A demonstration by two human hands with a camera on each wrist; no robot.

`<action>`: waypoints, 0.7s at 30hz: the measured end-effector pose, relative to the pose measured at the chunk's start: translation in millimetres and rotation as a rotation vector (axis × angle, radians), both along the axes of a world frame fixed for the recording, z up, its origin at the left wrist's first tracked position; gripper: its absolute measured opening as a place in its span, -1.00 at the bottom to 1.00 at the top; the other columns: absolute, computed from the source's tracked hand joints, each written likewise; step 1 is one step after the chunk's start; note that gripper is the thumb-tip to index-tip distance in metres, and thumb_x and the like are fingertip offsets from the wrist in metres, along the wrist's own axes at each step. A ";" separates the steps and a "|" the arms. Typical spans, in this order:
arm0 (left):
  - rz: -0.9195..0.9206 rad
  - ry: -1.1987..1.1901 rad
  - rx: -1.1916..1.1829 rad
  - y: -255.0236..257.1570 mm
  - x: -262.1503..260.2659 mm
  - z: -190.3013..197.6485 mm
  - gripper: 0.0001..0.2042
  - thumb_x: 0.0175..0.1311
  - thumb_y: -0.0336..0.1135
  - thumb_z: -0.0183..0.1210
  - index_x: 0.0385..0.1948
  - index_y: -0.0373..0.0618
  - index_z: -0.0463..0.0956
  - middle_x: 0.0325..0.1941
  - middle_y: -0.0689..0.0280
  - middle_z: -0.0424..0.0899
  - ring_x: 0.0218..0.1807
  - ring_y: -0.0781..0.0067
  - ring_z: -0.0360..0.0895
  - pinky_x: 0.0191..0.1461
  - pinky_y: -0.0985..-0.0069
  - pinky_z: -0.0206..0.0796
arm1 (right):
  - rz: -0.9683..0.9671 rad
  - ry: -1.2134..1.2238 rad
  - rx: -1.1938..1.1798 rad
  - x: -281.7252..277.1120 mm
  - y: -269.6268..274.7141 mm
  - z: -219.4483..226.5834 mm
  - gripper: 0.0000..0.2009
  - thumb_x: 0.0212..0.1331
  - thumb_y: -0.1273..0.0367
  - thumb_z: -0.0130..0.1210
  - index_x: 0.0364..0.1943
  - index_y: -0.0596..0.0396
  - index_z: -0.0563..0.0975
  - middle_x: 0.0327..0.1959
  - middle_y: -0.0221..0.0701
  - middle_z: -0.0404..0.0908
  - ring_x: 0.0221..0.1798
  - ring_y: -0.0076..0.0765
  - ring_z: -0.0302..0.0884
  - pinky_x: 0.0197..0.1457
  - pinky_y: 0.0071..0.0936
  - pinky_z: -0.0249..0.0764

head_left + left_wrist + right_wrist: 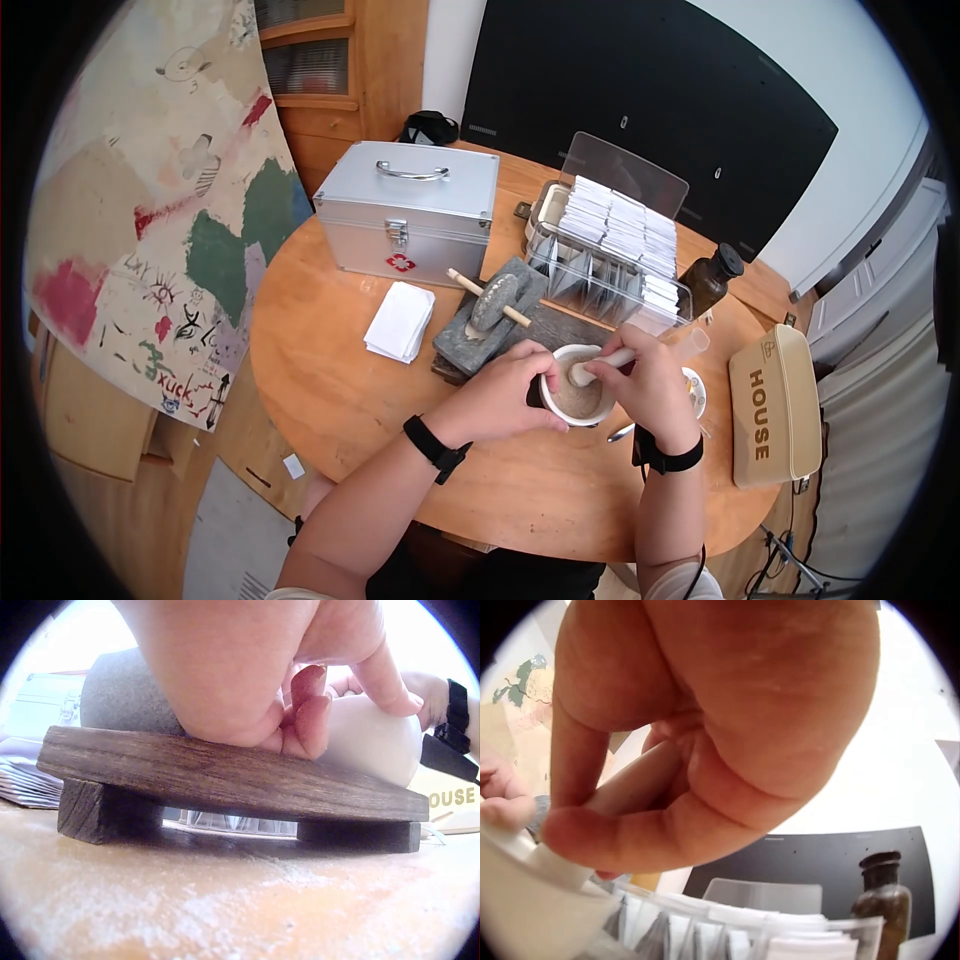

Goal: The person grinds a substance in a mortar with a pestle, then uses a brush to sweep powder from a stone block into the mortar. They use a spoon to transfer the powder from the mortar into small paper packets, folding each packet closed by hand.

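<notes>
A white mortar (577,418) holding brownish powder stands near the middle of the round table. The left hand (512,392) grips its left side, thumb and fingers on the rim. In the right hand (645,378) is a white pestle (620,357), its head down in the powder. The left wrist view shows the left hand (247,675) against the white mortar (375,739), above a dark wooden board (225,769) on feet. In the right wrist view the right hand's fingers (630,840) curl round the pestle (634,784).
Behind the mortar lie a grey stone slab (470,345) with a stone wheel (494,302) on a wooden rod. Around them are a silver case (405,215), white papers (400,320), a box of packets (615,235), a brown bottle (708,280) and a cream HOUSE box (775,405).
</notes>
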State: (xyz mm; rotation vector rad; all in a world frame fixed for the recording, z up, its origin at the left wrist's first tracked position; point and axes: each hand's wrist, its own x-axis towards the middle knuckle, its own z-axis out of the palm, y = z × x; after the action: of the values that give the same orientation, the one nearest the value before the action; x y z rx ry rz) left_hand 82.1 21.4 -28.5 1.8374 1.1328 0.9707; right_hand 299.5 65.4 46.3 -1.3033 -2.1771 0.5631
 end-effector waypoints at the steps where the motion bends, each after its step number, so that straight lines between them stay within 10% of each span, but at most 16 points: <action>1: 0.008 0.005 0.036 0.4 0.0 -1.5 -0.49 -0.08 -0.27 0.65 -0.16 -0.08 0.49 0.02 0.25 0.48 -0.06 0.35 0.53 0.01 0.42 0.44 | 0.060 0.047 -0.008 -5.2 -1.6 -1.5 -0.79 0.08 0.45 0.46 -0.37 0.19 0.59 -0.51 -0.27 0.68 -0.48 -0.37 0.67 -0.36 -0.41 0.57; 6: 0.044 -0.060 -0.011 -1.4 1.4 0.0 -0.38 -0.09 -0.25 0.66 -0.03 -0.11 0.44 0.00 0.21 0.52 -0.02 0.31 0.54 0.03 0.38 0.43 | 0.212 0.058 -0.093 -11.8 -4.8 4.1 -0.82 0.20 0.48 0.39 -0.22 0.17 0.58 -0.40 -0.32 0.71 -0.34 -0.42 0.70 -0.20 -0.45 0.60; 11: 0.050 -0.034 0.085 1.3 0.4 -3.5 -0.32 -0.10 -0.23 0.66 0.02 -0.16 0.41 -0.02 0.20 0.53 -0.08 0.33 0.53 -0.03 0.39 0.42 | 0.316 0.743 -0.512 -21.2 0.5 -30.0 -0.90 0.54 0.44 0.07 0.02 0.11 0.51 -0.31 -0.54 0.56 -0.20 -0.64 0.51 -0.08 -0.59 0.46; 16: 0.040 -0.024 0.018 -0.2 -0.4 0.8 -0.36 -0.11 -0.23 0.66 -0.01 -0.13 0.44 -0.04 0.25 0.49 -0.21 0.40 0.45 -0.11 0.42 0.40 | 0.327 1.146 -0.449 -22.9 -0.6 -32.4 -0.50 0.66 0.04 -0.16 -0.43 0.11 0.44 -0.65 -0.52 0.29 -0.58 -0.60 0.13 -0.43 -0.58 0.13; 21: 0.029 -0.023 0.024 0.7 -0.2 0.8 -0.39 -0.11 -0.23 0.66 -0.07 -0.12 0.45 -0.06 0.27 0.46 -0.24 0.41 0.42 -0.13 0.43 0.40 | 0.168 0.937 -0.421 -22.6 0.7 -32.0 -0.45 0.67 0.05 -0.19 -0.54 0.06 0.43 -0.72 -0.57 0.21 -0.67 -0.62 0.03 -0.54 -0.57 0.04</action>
State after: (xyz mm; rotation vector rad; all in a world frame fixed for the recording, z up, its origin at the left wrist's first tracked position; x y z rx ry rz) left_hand 81.9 22.1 -27.7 1.8286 1.1415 1.0232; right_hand 276.9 66.2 14.3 -0.7680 -1.4080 1.4181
